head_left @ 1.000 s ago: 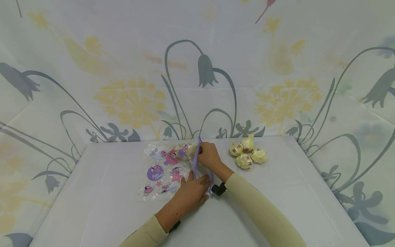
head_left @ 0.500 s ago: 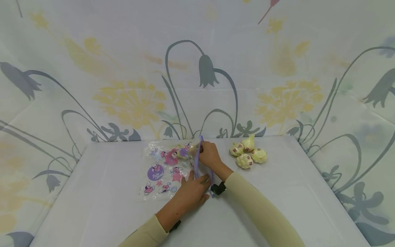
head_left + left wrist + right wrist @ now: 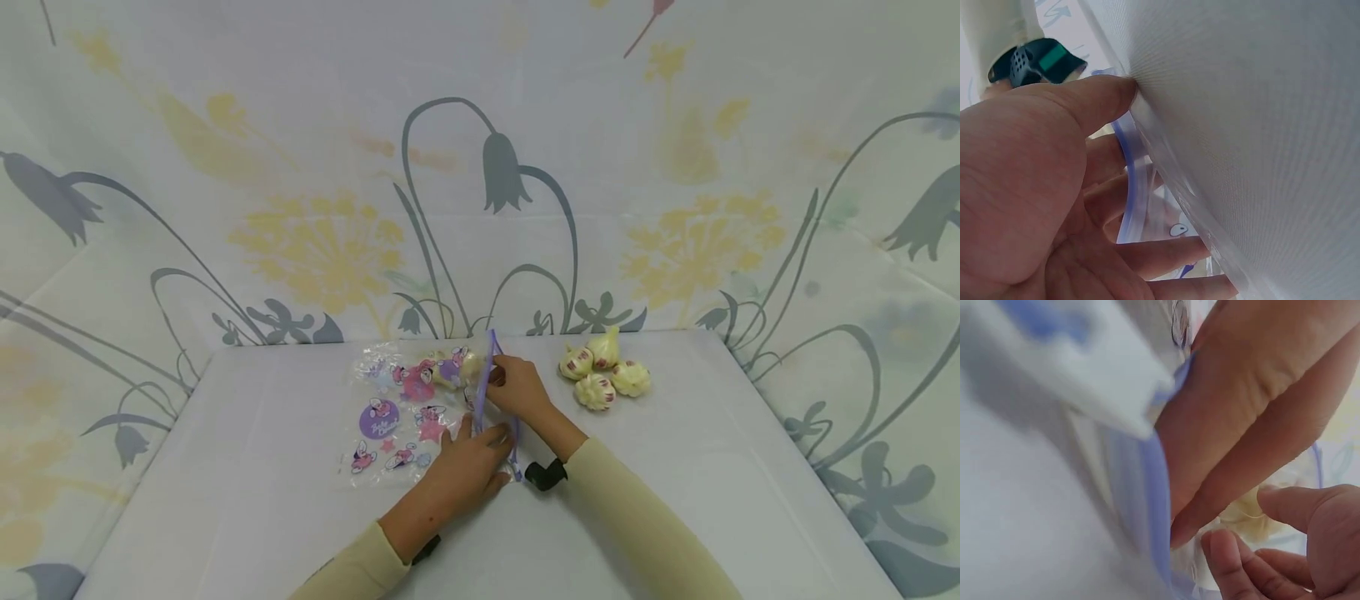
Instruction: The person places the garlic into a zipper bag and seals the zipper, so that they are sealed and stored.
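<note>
A clear zip bag (image 3: 375, 454) with pink and purple cartoon prints lies flat, its purple-edged mouth facing right. Pale garlic bulbs (image 3: 470, 367) show through its far side, partly hidden by the prints. My left hand (image 3: 465, 467) rests at the near part of the mouth; its fingers are spread against the plastic in the left wrist view. My right hand (image 3: 519, 390) reaches into the mouth at the far part. In the right wrist view, its thumb and fingers stand apart, close to a pale garlic bulb (image 3: 1250, 519), with nothing seen between them.
Several garlic bulbs (image 3: 603, 371) sit in a cluster on the white table (image 3: 262, 500), right of the right hand. Behind the table hangs a flower-printed cloth (image 3: 480, 250). The purple zip slider (image 3: 516, 475) is at the near end of the mouth.
My right hand has drawn slightly right and nearer, away from the garlic bulb at the mouth, which stays inside the bag. My left hand has kept its place.
</note>
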`<state>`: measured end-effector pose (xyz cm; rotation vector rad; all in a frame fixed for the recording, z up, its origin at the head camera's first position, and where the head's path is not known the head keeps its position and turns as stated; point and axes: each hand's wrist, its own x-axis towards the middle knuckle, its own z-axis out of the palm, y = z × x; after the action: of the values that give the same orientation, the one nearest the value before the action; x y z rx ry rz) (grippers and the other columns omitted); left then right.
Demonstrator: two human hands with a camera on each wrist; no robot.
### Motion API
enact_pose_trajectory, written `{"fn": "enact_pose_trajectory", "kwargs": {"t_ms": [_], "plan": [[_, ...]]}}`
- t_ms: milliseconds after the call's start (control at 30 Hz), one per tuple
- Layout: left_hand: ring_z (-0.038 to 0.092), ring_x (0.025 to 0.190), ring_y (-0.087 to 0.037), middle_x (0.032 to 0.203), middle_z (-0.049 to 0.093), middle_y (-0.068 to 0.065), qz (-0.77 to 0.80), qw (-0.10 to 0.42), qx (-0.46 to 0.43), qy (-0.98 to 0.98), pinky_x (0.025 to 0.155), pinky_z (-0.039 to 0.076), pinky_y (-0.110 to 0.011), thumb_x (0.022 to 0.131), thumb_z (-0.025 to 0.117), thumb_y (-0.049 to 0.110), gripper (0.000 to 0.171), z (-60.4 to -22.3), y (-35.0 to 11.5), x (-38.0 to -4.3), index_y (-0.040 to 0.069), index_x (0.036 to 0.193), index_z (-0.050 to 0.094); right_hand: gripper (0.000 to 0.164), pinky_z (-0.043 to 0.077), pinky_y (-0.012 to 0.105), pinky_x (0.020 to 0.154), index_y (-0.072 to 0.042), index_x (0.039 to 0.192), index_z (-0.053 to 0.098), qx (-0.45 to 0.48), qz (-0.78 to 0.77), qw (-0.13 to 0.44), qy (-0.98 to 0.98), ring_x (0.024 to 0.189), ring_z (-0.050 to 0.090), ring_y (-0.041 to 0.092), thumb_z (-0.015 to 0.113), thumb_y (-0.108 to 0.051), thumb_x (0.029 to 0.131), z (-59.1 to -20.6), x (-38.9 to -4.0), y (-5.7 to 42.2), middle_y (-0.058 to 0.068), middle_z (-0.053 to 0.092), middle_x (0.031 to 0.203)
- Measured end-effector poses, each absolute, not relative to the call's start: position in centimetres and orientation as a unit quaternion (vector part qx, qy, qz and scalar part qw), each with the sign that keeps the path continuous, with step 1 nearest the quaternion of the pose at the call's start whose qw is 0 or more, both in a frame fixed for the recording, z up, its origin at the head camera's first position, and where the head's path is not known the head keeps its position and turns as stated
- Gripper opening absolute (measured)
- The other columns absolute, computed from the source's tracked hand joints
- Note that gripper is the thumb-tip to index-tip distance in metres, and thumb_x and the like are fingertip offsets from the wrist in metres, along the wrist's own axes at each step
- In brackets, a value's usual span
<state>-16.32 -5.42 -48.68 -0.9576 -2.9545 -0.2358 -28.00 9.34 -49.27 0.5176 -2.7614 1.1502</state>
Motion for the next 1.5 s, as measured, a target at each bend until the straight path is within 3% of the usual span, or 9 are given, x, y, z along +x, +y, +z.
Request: {"fn": "enact_pose_trajectory", "kwargs": {"t_ms": [133, 233, 667, 867, 1067, 1267, 1500], "plan": [[0.051, 0.138, -0.056, 0.153, 0.057, -0.001, -0.075, 0.005, -0.305, -0.950, 0.094, 0.052, -0.074, 0.100, 0.074, 0.039, 0.052, -48.6, -5.4, -16.3, 0.016, 0.147, 0.065, 0.048, 0.063, 0.041, 0.081, 0.003, 0.136, 0.067, 0.160, 0.404, 0.038, -0.900, 0.089, 0.077, 0.025, 0.076, -0.012, 0.092, -49.2, -27.1, 10.1, 0.009, 0.079, 0.096], [0.050, 0.138, -0.057, 0.153, 0.057, -0.001, -0.072, -0.001, -0.303, -0.950, 0.095, 0.051, -0.074, 0.101, 0.073, 0.039, 0.052, -48.7, -5.3, -16.3, 0.017, 0.147, 0.065, 0.051, 0.062, 0.043, 0.084, 0.002, 0.139, 0.066, 0.154, 0.418, 0.040, -0.894, 0.093, 0.077, 0.026, 0.078, -0.013, 0.092, -49.0, -26.2, 10.6, 0.010, 0.079, 0.101], [0.051, 0.138, -0.056, 0.154, 0.058, -0.001, -0.073, -0.002, -0.294, -0.953, 0.096, 0.051, -0.074, 0.100, 0.073, 0.039, 0.050, -48.9, -5.1, -16.2, 0.018, 0.145, 0.067, 0.039, 0.062, 0.044, 0.078, 0.005, 0.125, 0.070, 0.177, 0.424, 0.148, -0.876, 0.088, 0.072, 0.028, 0.081, -0.003, 0.089, -48.6, -22.6, 13.9, 0.014, 0.073, 0.102], [0.050, 0.139, -0.057, 0.154, 0.059, -0.001, -0.077, -0.007, -0.290, -0.954, 0.097, 0.051, -0.074, 0.099, 0.075, 0.037, 0.048, -48.6, -5.2, -16.0, 0.018, 0.142, 0.069, 0.035, 0.060, 0.046, 0.078, 0.000, 0.119, 0.074, 0.181, 0.398, 0.208, -0.875, 0.096, 0.068, 0.030, 0.084, -0.002, 0.086, -48.3, -21.9, 15.7, 0.013, 0.070, 0.107], [0.048, 0.141, -0.057, 0.156, 0.058, -0.002, -0.084, -0.023, -0.285, -0.954, 0.099, 0.049, -0.075, 0.100, 0.074, 0.037, 0.048, -48.5, -5.1, -16.1, 0.017, 0.144, 0.068, 0.033, 0.046, 0.056, 0.104, -0.001, 0.113, 0.076, 0.166, 0.380, 0.250, -0.875, 0.117, 0.059, 0.040, 0.084, 0.004, 0.081, -47.9, -21.7, 17.9, 0.017, 0.064, 0.115], [0.046, 0.142, -0.057, 0.157, 0.056, -0.003, -0.089, -0.027, -0.291, -0.952, 0.101, 0.047, -0.075, 0.102, 0.072, 0.037, 0.048, -48.5, -5.2, -16.1, 0.017, 0.145, 0.067, 0.045, 0.042, 0.062, 0.107, 0.002, 0.125, 0.070, 0.200, 0.357, 0.224, -0.885, 0.131, 0.052, 0.045, 0.080, 0.005, 0.081, -47.5, -22.1, 20.7, 0.020, 0.062, 0.128], [0.046, 0.143, -0.057, 0.158, 0.055, -0.003, -0.091, -0.028, -0.295, -0.951, 0.101, 0.047, -0.076, 0.103, 0.071, 0.037, 0.048, -48.6, -5.3, -16.2, 0.016, 0.146, 0.066, 0.064, 0.043, 0.060, 0.105, 0.000, 0.134, 0.065, 0.266, 0.303, 0.161, -0.901, 0.131, 0.049, 0.042, 0.091, -0.004, 0.076, -46.9, -22.9, 23.3, 0.020, 0.057, 0.141]]}}
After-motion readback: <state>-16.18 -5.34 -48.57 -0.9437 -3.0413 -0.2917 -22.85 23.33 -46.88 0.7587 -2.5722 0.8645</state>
